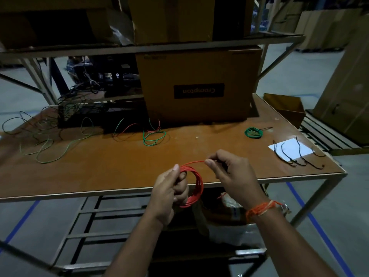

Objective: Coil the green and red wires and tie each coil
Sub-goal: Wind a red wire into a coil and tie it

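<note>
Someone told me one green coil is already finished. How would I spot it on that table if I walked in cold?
Start at the big cardboard box standing at the back of the orange-brown table, then look right of it along the tabletop. There, left of the white paper with black ties, lies the green coil. Unlike the loose green wires sprawled further left, it is a small, tight ring.

Warehouse: stacked cardboard boxes (197, 84), metal racking (151, 47), floor tape (319, 232).
</note>
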Tool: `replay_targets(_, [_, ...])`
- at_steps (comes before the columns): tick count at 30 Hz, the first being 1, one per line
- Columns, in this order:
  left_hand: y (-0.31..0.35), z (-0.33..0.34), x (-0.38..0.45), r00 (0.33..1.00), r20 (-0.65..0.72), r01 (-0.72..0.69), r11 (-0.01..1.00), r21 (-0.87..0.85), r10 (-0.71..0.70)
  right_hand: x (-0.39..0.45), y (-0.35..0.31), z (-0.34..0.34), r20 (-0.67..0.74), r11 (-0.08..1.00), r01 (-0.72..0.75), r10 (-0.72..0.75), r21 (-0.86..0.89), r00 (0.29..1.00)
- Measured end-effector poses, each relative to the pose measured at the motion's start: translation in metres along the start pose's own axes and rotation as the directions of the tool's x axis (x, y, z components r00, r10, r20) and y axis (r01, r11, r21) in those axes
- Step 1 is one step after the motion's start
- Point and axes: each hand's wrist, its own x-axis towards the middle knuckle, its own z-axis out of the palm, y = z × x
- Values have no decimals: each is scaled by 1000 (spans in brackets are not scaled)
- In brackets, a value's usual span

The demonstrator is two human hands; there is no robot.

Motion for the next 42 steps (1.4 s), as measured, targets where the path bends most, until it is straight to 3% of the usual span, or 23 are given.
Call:
replay_targets(6, [10,-15,16,994,-52,78,946,-314,-100,-12,3,21,-3,990,-137,137,32,991])
replay_targets(17, [18,-31,41,951,-136,136,773,-620,-277,-27,-13,56,128,868,-423,403,260,906])
replay_targets(21, [18,-33,48,946,-152,137,777,-614,-286,-21,-18,69,82,620,-514,589,593,804])
replay_targets(24, [12,-34,51,944,-131,166,781,-602,-302,-14,-18,75,5,436,-448,712,781,702])
replay_targets(28, [2,-28,55,941,-121,187,783,-593,-316,-3,-15,80,-74,327,-314,787,891,612])
replay_targets(31, [-3,-22,64,944,-124,168,771,-614,-305,8,-15,86,-105,280,-237,824,930,557])
replay_targets(36, [-8,-18,77,945,-158,125,764,-634,-285,19,-15,96,-87,240,-229,844,943,529])
replay_targets(42, [-17,-18,93,936,-217,99,797,-596,-278,18,-1,97,15,283,-482,851,829,526])
